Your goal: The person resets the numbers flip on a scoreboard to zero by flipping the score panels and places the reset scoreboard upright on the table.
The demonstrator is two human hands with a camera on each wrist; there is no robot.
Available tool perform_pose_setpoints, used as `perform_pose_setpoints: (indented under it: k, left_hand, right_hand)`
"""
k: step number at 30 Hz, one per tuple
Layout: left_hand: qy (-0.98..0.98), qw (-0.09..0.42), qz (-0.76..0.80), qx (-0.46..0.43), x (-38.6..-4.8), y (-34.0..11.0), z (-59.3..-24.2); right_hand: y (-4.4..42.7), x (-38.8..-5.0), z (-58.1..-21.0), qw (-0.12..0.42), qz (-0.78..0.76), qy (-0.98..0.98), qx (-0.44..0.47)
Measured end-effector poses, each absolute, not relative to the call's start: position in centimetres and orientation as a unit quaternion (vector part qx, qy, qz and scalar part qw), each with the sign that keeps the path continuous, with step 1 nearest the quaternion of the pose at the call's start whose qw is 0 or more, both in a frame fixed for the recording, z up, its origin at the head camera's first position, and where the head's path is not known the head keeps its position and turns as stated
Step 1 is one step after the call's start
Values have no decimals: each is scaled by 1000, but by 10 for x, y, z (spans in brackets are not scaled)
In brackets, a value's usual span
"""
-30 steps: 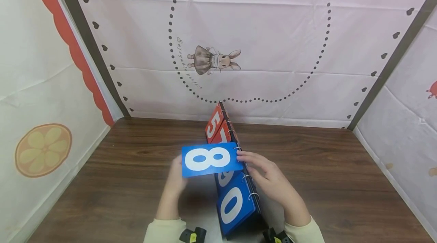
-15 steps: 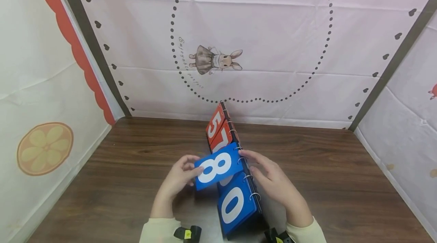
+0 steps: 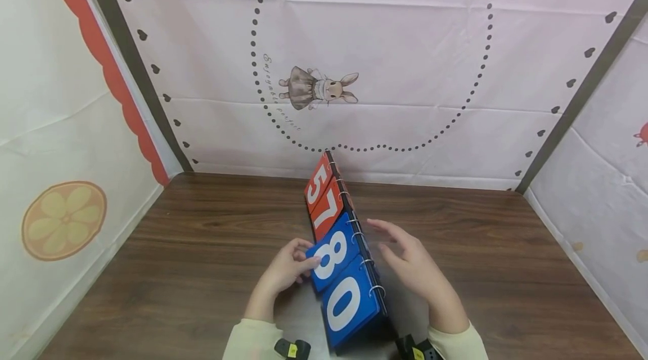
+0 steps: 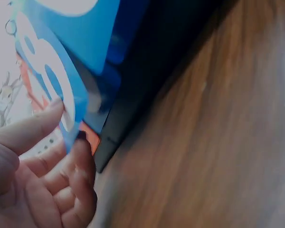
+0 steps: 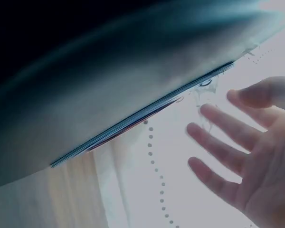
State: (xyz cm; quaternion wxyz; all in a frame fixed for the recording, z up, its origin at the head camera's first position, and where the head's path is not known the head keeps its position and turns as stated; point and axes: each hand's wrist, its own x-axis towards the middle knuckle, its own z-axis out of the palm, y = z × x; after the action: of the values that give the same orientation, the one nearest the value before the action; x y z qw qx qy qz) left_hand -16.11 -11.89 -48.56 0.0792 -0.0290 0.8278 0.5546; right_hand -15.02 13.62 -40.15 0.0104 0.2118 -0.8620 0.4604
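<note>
A flip scoreboard [image 3: 377,298] stands lengthwise on the table, its number cards hung on metal rings along the top edge. Nearest the person is a blue card reading 0 [image 3: 344,304], followed by a blue card reading 8 [image 3: 331,256]. My left hand [image 3: 286,267] pinches the 8 card's lower edge; in the left wrist view the thumb [image 4: 40,121] lies on its front and fingers are behind it. That card is lifted slightly off those beneath. On the scoreboard's other side my right hand [image 3: 415,264] hovers apart from it, fingers spread in the right wrist view.
Two red cards, a 5 [image 3: 317,183] and another digit [image 3: 327,208], hang at the scoreboard's far end. The brown wooden table [image 3: 202,225] meets a printed cloth backdrop [image 3: 405,67] behind, with cloth walls at both sides.
The blue 8 card has swung down from nearly level to lie along the scoreboard's slope, with the left hand following it. The right hand has drawn slightly away from the rings.
</note>
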Motion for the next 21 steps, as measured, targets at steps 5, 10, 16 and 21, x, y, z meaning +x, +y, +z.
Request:
perform_pose_setpoints:
  k: [5,10,16,21]
  left_hand:
    - [846,78,526,-33,-161,-108,-487]
    - [852,26,521,-53,-162,-101,-479]
    - [823,-84,561,-31,-156,-96,-452]
    - [806,-140,575,20,-147,-91,-436]
  right_hand:
    - [135,-155,-409,-61,414,-892,170]
    - [135,-158,-416,-110,408,-891,170]
    - [138,-162,-420,-123,416,-881,188]
    - [141,-163,-420,-120,406,-882,205]
